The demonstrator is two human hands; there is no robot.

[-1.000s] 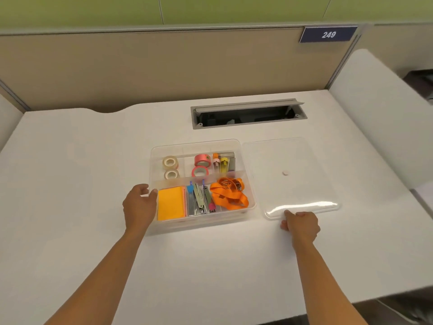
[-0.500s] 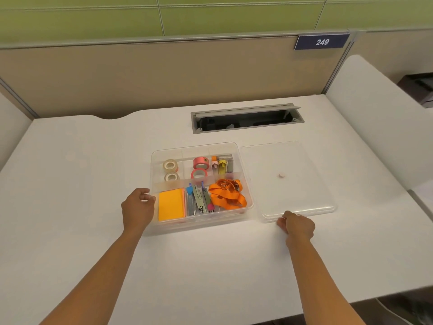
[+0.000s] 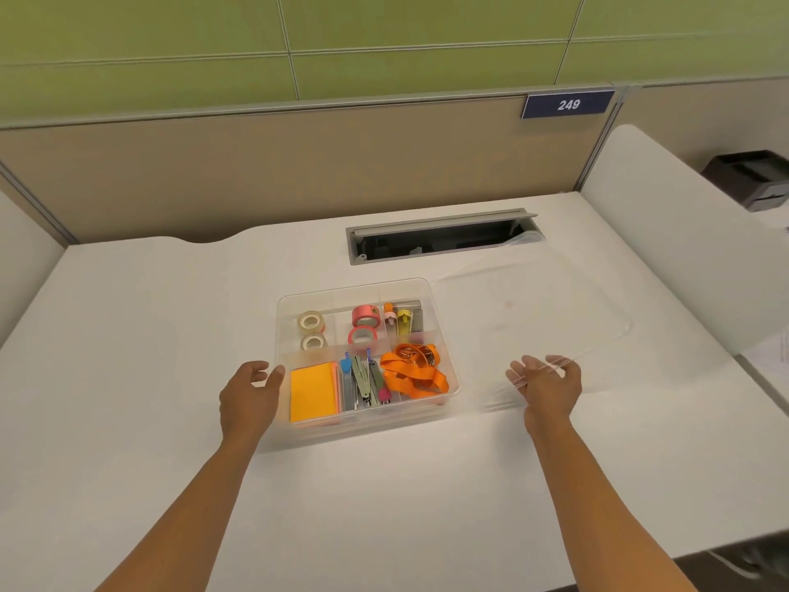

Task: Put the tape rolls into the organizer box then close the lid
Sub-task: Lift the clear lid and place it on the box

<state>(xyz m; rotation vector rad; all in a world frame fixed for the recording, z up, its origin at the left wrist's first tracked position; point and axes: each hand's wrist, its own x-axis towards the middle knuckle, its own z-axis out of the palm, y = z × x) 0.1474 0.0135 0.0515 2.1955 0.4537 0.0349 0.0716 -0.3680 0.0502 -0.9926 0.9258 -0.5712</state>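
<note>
A: Item, desk (image 3: 149, 335). Mid-desk, box (image 3: 444, 399), open; beside it, right, lid (image 3: 555, 292), lifted and tilted.
B: Tapes?
A: Four tapes (image 3: 363, 316) in the box's far compartments.
B: Hands?
A: Left hand (image 3: 249, 397) loosely cupping box's left wall. Right hand (image 3: 548, 384) gripping lid's near edge.
B: Risk?
A: Likely lid flexing, seating crooked, catching box rim.

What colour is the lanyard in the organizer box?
Orange; the lanyard shows best in the head view.
</note>
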